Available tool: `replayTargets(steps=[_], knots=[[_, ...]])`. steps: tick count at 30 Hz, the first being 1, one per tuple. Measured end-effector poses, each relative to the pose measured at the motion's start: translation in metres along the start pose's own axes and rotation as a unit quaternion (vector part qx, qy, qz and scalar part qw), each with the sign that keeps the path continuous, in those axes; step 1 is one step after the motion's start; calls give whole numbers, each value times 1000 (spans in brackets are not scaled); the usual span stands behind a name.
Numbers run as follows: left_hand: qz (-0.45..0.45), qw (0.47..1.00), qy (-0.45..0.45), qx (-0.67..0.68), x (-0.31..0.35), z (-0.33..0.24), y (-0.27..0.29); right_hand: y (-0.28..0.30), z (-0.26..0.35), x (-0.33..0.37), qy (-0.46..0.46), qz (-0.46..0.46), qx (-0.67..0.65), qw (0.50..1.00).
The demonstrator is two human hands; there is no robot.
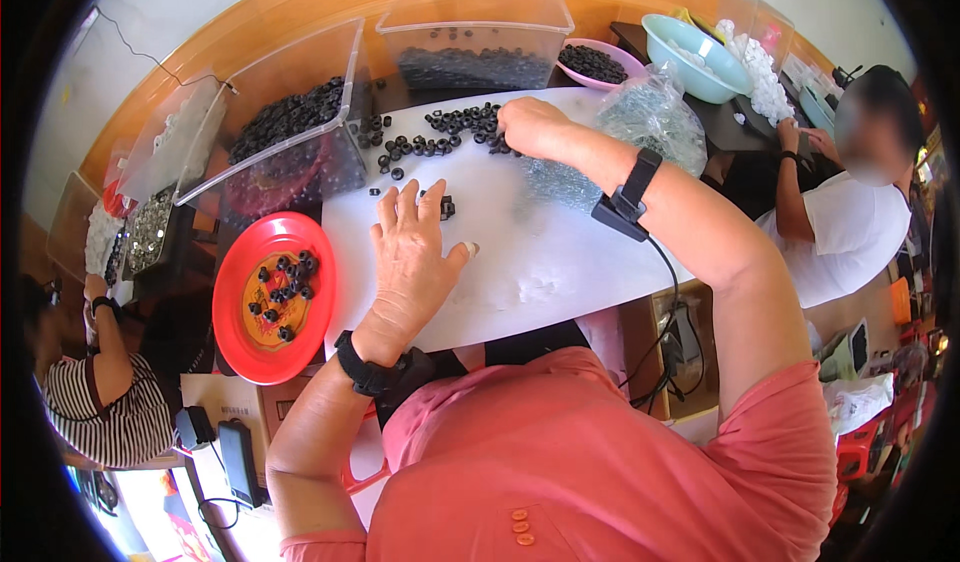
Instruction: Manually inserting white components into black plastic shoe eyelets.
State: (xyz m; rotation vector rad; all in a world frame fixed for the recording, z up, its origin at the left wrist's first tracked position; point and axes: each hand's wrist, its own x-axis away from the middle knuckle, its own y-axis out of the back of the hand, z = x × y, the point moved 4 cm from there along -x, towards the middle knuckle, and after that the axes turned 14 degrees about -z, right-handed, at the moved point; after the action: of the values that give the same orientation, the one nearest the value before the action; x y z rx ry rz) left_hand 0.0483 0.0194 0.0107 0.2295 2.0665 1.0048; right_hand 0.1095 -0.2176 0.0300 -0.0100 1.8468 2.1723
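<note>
My left hand [412, 257] rests palm down over the white sheet [540, 272], its fingers stretched and apart. Something pale shows at its thumb tip. Beside its fingertips stand a few small black parts [447, 206]. Farther off, my right hand [528, 127] curls its fingers down at the right end of a scattered pile of black plastic parts [465, 122]. Its fingertips are mostly hidden, so what they pinch does not show. Just right of that pile, small clear pieces [565, 184] lie spread on the sheet, by a clear plastic bag [655, 117].
A red plate [228, 312] with several black parts sits left of the sheet. Clear bins [475, 24] of black parts line the back, near a pink bowl [630, 67] and a pale blue basin [690, 72]. Co-workers [835, 227] sit on both sides. A cable [672, 262] hangs from my right wrist.
</note>
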Motion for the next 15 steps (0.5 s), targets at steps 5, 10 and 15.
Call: replayTargets(steps=[5,10,15], knots=[[-7,999,33,-6,-1,6,2,-10,41,21,47,1,-64,997],[-21,998,43,-31,-2,14,4,-3,68,25,111,19,-173,978],[-9,999,36,-39,-4,13,0,7,14,-31,7,-155,5,988]])
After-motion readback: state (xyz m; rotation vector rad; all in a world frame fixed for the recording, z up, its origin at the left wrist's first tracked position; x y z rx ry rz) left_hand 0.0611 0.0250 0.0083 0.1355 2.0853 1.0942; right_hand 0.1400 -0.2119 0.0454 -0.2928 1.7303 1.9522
